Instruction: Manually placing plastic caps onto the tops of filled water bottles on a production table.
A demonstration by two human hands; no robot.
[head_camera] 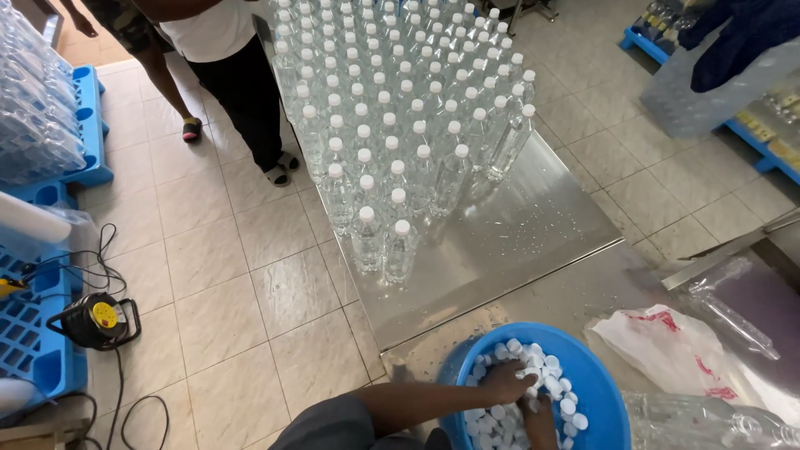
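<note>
hands (521, 400) | both buried in white caps (550, 375) | blue basin (596, 375) | grip unclear

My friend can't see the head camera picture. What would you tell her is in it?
Both hands, left hand and right hand, dig into a blue basin of white bottle caps. Rows of capped clear bottles stand on a steel table.

I see a crumpled white plastic bag with red print (671, 346) lying lower right on the steel worktop (517, 242). Shrink-wrapped packs of clear bottles (33, 100) stack at upper left on blue pallets (87, 117). A round yellow label (103, 314) sits on the black cable reel (93, 321) at left
</note>
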